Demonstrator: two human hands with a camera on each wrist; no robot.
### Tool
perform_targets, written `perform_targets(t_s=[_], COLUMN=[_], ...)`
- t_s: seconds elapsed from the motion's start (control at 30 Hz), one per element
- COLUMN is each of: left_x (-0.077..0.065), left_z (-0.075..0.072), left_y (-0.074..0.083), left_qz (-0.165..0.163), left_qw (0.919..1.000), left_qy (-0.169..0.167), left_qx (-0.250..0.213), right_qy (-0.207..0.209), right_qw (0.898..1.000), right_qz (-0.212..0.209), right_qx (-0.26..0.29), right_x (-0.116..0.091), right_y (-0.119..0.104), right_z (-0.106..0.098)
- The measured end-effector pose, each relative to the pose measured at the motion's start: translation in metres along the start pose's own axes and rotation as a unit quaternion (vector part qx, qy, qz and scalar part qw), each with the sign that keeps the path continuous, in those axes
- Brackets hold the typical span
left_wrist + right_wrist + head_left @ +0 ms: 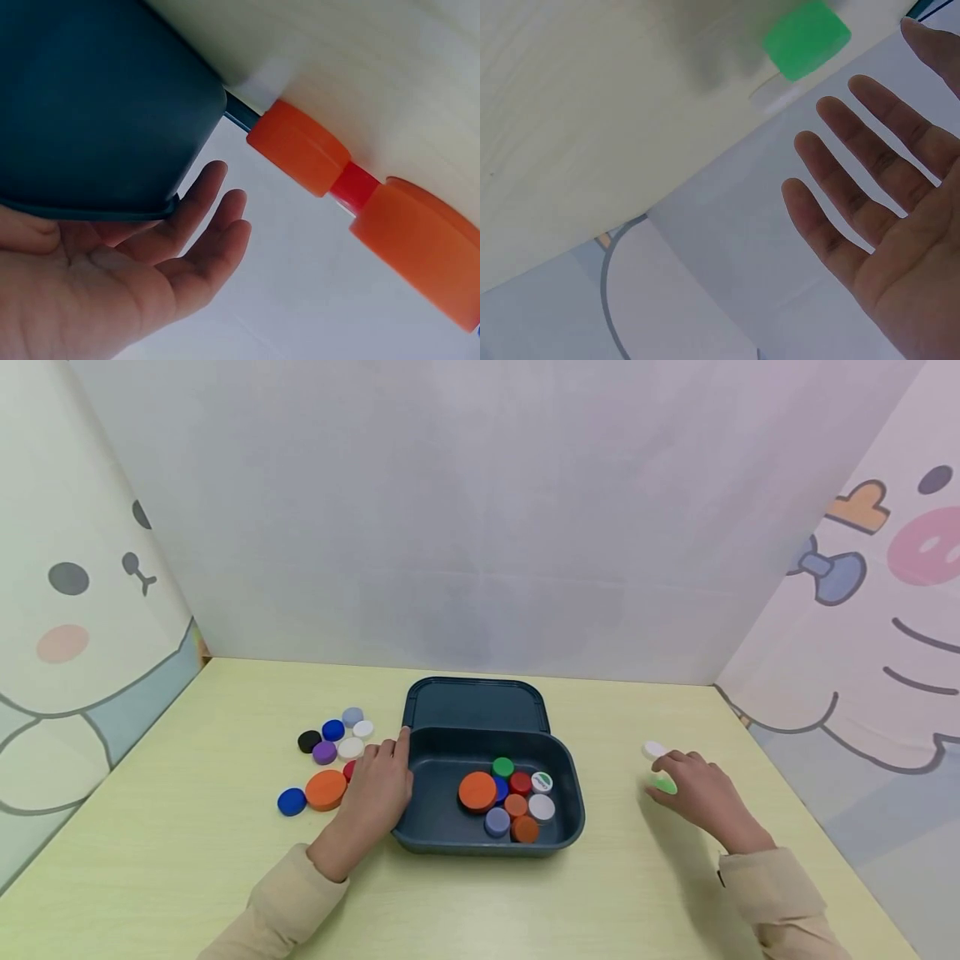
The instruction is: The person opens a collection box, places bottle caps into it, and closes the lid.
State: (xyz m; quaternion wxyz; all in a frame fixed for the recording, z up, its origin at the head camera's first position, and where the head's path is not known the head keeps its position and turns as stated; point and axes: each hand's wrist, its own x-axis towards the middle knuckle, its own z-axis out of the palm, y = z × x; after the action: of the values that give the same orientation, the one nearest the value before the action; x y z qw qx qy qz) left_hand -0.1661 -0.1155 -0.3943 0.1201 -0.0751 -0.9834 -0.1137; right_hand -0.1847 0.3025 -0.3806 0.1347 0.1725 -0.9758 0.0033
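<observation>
Head: green cap (pixel 663 785) toward worktop's (pixel 615 893) right edge, white cap (pixel 652 748) just beyond; right hand (pixel 703 795) at green one. Prob light, stiff, slickish plastic, tough; I'd pinch opposite sides. Count: 2 caps there, 9 in dark box (pixel 487 850), 9 visible toward left edge.

Left wrist: left hand (pixel 142 277) rests loosely on box edge; 2 orange caps (pixel 300 146), red cap (pixel 354 187) between.

Right wrist: fingers spread, gripping nothing.
</observation>
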Motion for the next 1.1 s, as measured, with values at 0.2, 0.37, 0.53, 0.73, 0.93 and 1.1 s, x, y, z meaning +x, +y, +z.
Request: perform_targets(t_s=[0.2, 0.37, 0.53, 0.73, 0.93, 1.1], left_x=[-0.001, -0.001, -0.001, -0.001, -0.001, 0.0], left_z=[-0.001, -0.001, -0.001, 0.0, 0.0, 0.0], left_y=[0.0, 0.0, 0.0, 0.0, 0.0, 0.0], left_qz=[0.002, 0.004, 0.002, 0.003, 0.001, -0.001], left_qw=[1.0, 0.9999, 1.0, 1.0, 1.0, 1.0], left_qy=[0.004, 0.007, 0.006, 0.004, 0.002, 0.002], left_qx=[0.003, 0.007, 0.007, 0.005, 0.003, 0.003], right_qy=[-0.034, -0.052, -0.064, -0.068, -0.054, -0.031], right_qw=[0.999, 0.998, 0.997, 0.997, 0.998, 0.999], right_qz=[0.024, 0.035, 0.041, 0.044, 0.035, 0.022], right_qx=[0.01, 0.015, 0.017, 0.018, 0.017, 0.013], right_x=[-0.006, -0.009, -0.011, -0.011, -0.009, -0.006], right_y=[0.01, 0.015, 0.018, 0.02, 0.018, 0.012], right_z=[0.004, 0.007, 0.01, 0.012, 0.01, 0.006])
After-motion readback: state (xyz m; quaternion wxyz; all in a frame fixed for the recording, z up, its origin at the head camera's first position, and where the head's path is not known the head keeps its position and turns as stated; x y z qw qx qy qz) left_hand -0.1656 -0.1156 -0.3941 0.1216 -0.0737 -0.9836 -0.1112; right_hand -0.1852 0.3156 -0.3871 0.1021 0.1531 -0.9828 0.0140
